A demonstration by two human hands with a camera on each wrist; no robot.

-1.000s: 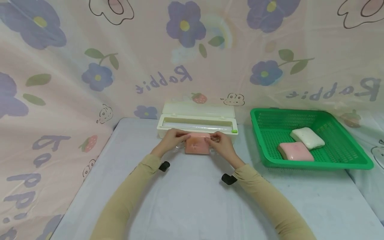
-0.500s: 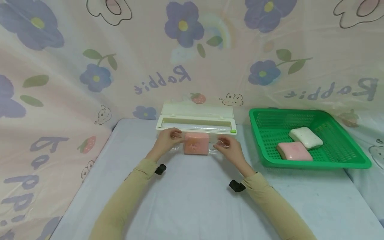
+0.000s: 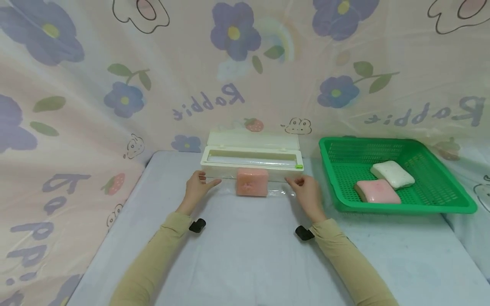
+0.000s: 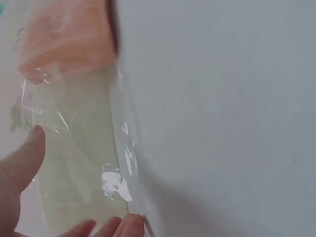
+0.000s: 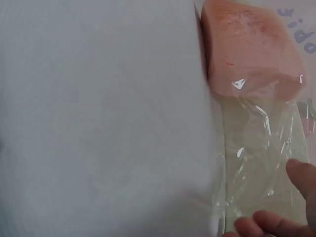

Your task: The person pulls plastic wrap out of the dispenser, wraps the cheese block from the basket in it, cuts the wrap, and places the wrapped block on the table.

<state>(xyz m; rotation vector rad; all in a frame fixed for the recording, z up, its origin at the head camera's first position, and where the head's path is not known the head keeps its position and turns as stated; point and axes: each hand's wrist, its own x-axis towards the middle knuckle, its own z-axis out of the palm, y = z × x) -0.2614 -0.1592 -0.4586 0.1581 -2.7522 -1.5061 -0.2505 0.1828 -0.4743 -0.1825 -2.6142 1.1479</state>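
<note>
One left hand (image 3: 196,191), one right hand (image 3: 308,193), fingers (image 5: 271,221) apart from thumbs (image 4: 29,153), pink bar (image 3: 252,182) between, clear film (image 3: 281,192) edges indistinct

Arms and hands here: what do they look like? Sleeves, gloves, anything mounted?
Left sleeve and right sleeve: long, tan, ending at the wrists. Left hand, right hand: ungloved. Small black blocks jut from the cuffs; no cables visible.

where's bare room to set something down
Bare tabletop lies between the left sleeve and right sleeve, and in front of the green basket. It's crowded between the left hand and right hand: pink soap bar and clear plastic film in front of the white dispenser.
</note>
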